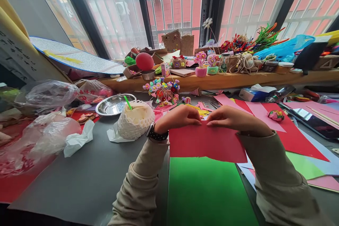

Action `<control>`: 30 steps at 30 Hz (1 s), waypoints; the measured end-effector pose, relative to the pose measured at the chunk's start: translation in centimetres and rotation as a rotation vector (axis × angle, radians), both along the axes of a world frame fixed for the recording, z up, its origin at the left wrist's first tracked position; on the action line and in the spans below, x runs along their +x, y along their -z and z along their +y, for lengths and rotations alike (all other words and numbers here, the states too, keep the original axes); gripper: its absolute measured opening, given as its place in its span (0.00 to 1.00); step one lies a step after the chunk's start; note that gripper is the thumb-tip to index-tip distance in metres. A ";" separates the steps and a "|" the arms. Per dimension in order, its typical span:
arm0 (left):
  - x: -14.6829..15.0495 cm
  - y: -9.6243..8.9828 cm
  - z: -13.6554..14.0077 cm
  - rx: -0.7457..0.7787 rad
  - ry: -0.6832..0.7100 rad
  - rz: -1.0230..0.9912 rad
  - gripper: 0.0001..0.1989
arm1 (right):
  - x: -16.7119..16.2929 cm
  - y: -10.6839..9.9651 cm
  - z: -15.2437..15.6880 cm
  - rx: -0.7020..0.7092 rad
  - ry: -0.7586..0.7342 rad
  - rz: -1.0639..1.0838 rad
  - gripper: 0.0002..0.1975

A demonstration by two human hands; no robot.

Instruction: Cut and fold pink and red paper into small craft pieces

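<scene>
Red paper (203,143) covered the green sheet's (209,190) far part; my left hand (182,116) and right hand (230,116) pinched its far edge, fingers nearly closed, close together, I judged, for control. Whether the two touched was unclear.

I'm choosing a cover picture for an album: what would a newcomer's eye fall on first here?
Probably the red sheet pinched along its upper edge by the left hand and right hand, over a bright green sheet at the front. Next, perhaps, the net-wrapped coconut with its green straw, beyond the left wrist, and the round red ball by the window.
</scene>
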State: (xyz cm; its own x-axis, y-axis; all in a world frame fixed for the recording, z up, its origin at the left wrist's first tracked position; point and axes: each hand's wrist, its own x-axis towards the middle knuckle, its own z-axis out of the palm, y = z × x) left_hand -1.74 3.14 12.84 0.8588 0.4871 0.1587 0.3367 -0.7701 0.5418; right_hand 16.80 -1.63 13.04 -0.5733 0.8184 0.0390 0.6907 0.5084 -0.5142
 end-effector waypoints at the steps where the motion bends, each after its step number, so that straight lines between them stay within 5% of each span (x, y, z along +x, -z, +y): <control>1: 0.0 0.0 0.1 -0.018 -0.002 -0.010 0.07 | 0.1 0.1 0.2 -0.016 -0.004 0.011 0.13; 13: 0.0 0.1 0.3 -0.006 0.020 0.000 0.08 | 0.6 0.4 0.7 -0.171 -0.033 0.118 0.16; 30: -0.1 0.0 0.2 0.036 0.054 -0.021 0.09 | 1.0 0.7 1.1 -0.191 -0.065 0.096 0.17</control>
